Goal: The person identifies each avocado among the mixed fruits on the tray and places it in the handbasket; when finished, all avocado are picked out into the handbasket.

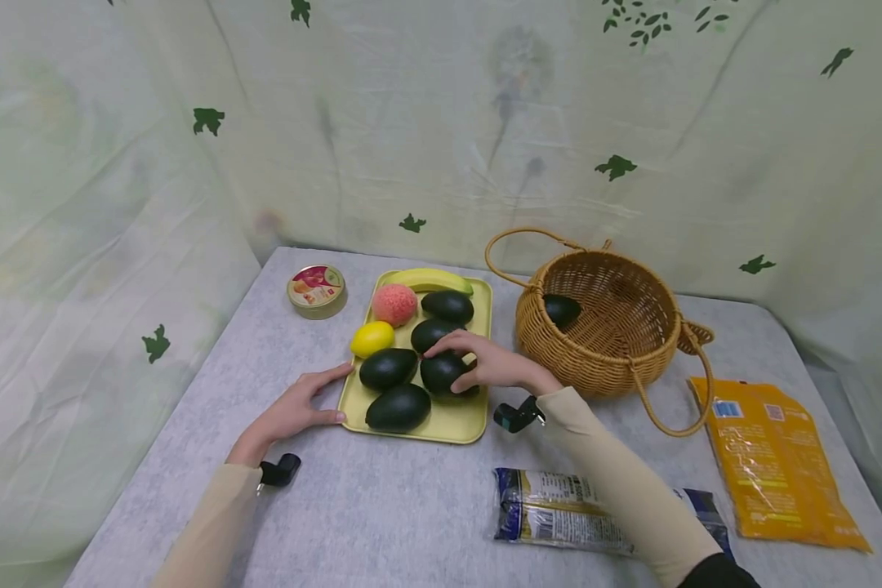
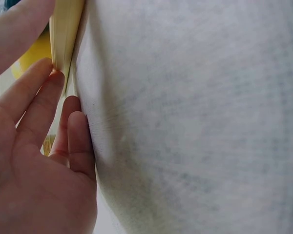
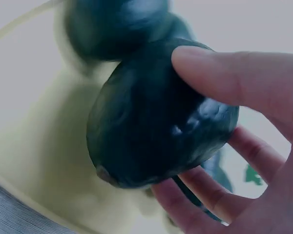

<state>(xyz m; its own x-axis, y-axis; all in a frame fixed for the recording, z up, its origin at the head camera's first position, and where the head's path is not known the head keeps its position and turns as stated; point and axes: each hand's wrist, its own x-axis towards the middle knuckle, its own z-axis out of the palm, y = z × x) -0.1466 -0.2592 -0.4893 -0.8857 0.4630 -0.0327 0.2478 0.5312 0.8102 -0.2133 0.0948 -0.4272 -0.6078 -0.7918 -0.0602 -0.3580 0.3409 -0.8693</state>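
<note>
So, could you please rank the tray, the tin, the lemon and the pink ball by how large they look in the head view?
1. Tray
2. Tin
3. Pink ball and lemon: too alike in size to rank surely.

The head view looks forward and down over the table (image 1: 382,506), far enough back to hold the left hand (image 1: 294,408), the right hand (image 1: 498,363), the tray (image 1: 457,423), basket (image 1: 576,366) and far curtain (image 1: 441,122). The left wrist view sits low and close, tipped sideways, facing past the left hand to the tray's left edge. The right wrist view, very near, faces the avocado (image 3: 151,122) in the right hand. All 3 share the tray.
</note>
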